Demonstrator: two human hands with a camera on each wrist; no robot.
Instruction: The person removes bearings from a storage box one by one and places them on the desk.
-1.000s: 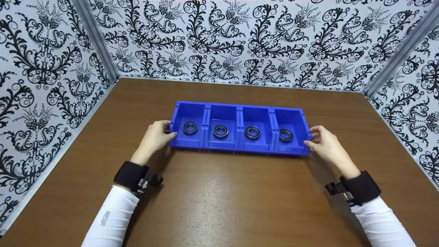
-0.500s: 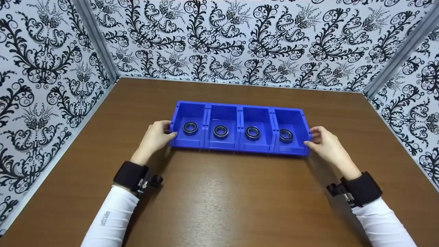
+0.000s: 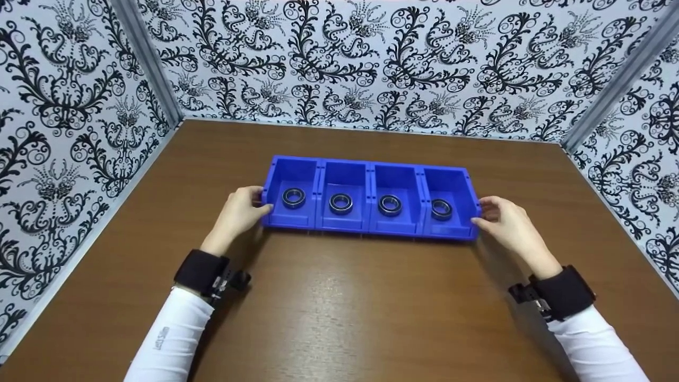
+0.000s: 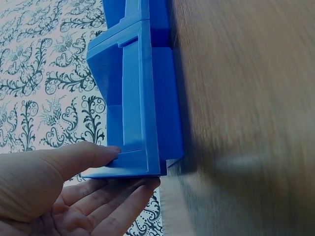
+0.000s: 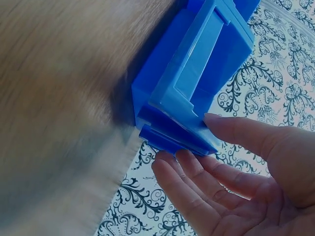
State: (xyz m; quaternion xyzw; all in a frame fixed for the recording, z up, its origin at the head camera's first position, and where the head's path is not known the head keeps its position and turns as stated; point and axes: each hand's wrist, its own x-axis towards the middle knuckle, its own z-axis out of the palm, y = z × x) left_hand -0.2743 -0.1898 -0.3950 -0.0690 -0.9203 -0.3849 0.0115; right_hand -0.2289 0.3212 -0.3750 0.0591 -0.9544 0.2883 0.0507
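A row of joined blue storage bins [image 3: 342,224] sits on the table, one black-rimmed ball bearing in each compartment. From the left these are the first bearing [image 3: 284,198], another bearing [image 3: 331,203], a third bearing [image 3: 381,205] and, at the right end, a further bearing [image 3: 435,210]. My left hand [image 3: 240,213] pinches the left end wall, its thumb [image 4: 93,155] inside and its fingers [image 4: 118,201] along the outside. At the opposite end, my right hand [image 3: 506,223] holds the right wall between its thumb [image 5: 236,129] and fingers [image 5: 189,184].
The brown wooden table [image 3: 329,302] extends around the bins on all sides. Patterned panels [image 3: 371,69] enclose it at the back and sides, joined by grey corner posts [image 3: 151,63]. A black wrist strap with a camera [image 3: 204,273] is on each forearm.
The bins and bearings stay in place. My right hand and wrist have shifted very slightly to the right, while the left hand keeps its hold.
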